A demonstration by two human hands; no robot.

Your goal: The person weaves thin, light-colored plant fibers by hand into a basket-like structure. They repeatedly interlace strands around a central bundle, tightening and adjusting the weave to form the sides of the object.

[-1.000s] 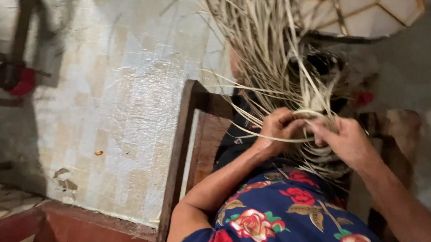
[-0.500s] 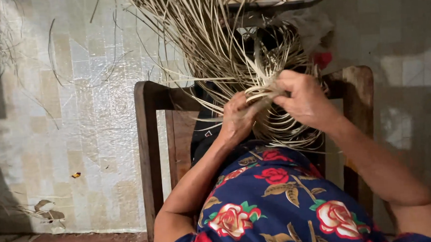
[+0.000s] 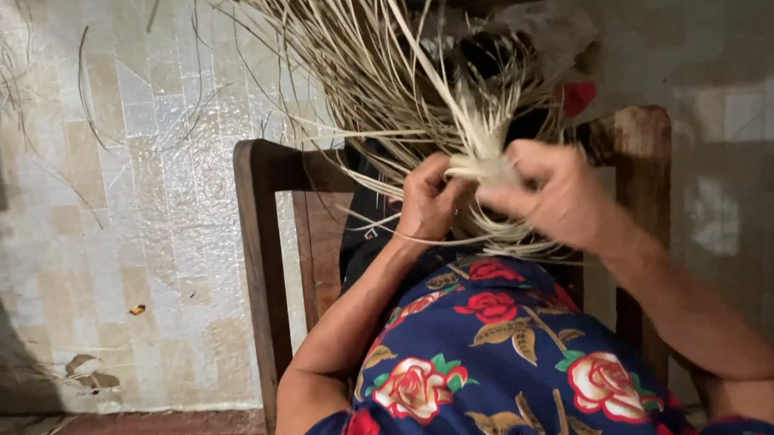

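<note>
Tiled floor [image 3: 122, 214]; two hands [image 3: 430, 202] [image 3: 554, 195] pinching one straw bundle [image 3: 481, 164].

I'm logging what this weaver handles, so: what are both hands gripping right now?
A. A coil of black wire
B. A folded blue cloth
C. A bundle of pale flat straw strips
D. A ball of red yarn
C: the left hand and right hand both close on a bundle of pale straw strips that fans upward above the wooden chair.

Pale straw-coloured strips [image 3: 397, 76], a dark brown wooden chair [image 3: 261, 251], navy cloth [image 3: 500, 362] patterned with red-and-cream roses.
</note>
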